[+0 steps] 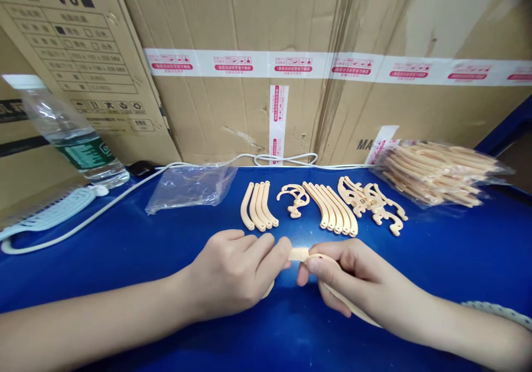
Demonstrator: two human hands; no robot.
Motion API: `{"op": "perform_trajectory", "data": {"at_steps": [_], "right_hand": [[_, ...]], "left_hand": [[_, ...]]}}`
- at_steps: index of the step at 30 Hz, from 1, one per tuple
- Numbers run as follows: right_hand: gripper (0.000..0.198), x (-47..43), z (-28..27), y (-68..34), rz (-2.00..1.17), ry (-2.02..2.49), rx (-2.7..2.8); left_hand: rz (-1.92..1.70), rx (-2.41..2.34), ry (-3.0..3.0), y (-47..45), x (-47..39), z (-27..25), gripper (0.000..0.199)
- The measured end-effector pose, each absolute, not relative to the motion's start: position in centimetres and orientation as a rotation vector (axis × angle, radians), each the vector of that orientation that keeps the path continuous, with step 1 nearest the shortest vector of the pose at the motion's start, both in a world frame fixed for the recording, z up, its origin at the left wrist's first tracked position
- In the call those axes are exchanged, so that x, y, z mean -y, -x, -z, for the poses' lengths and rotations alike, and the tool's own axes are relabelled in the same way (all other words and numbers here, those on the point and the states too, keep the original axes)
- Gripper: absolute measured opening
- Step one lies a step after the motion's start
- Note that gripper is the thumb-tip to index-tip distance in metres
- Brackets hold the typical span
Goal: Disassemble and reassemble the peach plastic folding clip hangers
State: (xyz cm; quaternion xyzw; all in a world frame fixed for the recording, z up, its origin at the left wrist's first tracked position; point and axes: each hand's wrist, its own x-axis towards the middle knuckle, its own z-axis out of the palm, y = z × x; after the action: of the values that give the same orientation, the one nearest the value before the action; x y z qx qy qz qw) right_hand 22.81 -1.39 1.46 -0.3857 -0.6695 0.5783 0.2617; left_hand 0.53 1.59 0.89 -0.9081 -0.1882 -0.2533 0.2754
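Note:
My left hand (241,272) is closed around a beige plastic piece (298,254), whose short end sticks out past the thumb side toward the right hand. A bit of beige also shows below the left fingers. My right hand (353,283) pinches a beige curved plastic arm (349,304) that runs down under the palm. The two pieces meet between the hands; whether they are joined I cannot tell. Just beyond lie a left row of similar curved arms (260,205), a right row of curved arms (332,208), a single hook-shaped piece (295,197) and several more hook-shaped pieces (374,203).
A clear bag of beige parts (440,172) lies at the back right, a flat plastic bag (191,186) at the back left. A water bottle (83,139), a pale blue hairbrush (54,211) and a white cable (120,197) are left. Cardboard boxes (241,111) wall off the blue table (174,339).

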Motion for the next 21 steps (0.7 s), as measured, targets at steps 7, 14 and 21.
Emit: {"op": "perform_trajectory", "data": {"at_steps": [7,14,21], "right_hand": [[0.043,1.9,-2.2,-23.0,-1.047,1.121,2.160],[0.032,2.0,-1.9,-23.3,-0.735,1.055,2.286],[0.028,2.2,-2.0,-23.1,-0.367,0.870,2.417]], "left_hand": [[0.648,0.459,2.469,-0.9,-1.2,-1.6,0.025],[0.672,0.509,2.582,-0.8,-1.1,-1.2,0.032],[0.778,0.856,2.848,-0.8,-1.9,-0.4,0.037]]}}
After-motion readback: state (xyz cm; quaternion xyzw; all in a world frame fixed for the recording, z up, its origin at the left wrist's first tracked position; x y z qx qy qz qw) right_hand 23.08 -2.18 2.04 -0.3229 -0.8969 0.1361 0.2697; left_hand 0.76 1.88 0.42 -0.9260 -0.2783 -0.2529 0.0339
